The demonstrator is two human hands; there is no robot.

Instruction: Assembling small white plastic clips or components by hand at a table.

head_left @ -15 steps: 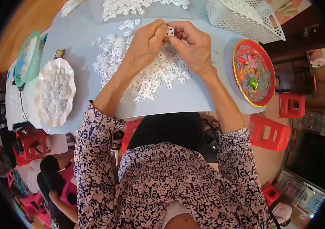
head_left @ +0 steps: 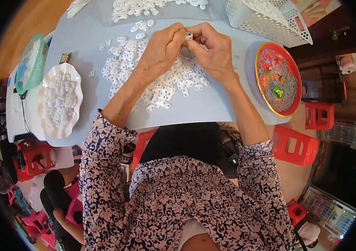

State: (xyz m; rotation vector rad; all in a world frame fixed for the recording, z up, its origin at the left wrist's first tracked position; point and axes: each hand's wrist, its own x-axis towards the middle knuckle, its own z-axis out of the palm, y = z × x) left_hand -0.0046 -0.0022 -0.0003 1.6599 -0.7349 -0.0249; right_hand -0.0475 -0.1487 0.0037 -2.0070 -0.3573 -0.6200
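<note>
Above the far middle of the pale blue table, my two hands meet at a small white plastic piece with dark round holes. My right hand pinches it between thumb and forefinger. My left hand is closed against its left side, with the fingertips mostly hidden. A loose heap of similar white pieces spreads on the table under both hands. To the right, a red gold-rimmed tray carries many small grey screws and a green wrapped item. At the left, a white scalloped dish is full of finished-looking white pieces.
A white perforated basket with white pieces stands far right. A clear tray of more pieces lies at the far edge. A green basket sits left, near a small wrapped packet. Red stools and a seated person are beyond the table.
My hands stay together and shift only slightly. The fingers have turned around the white piece, and less of it shows now.
</note>
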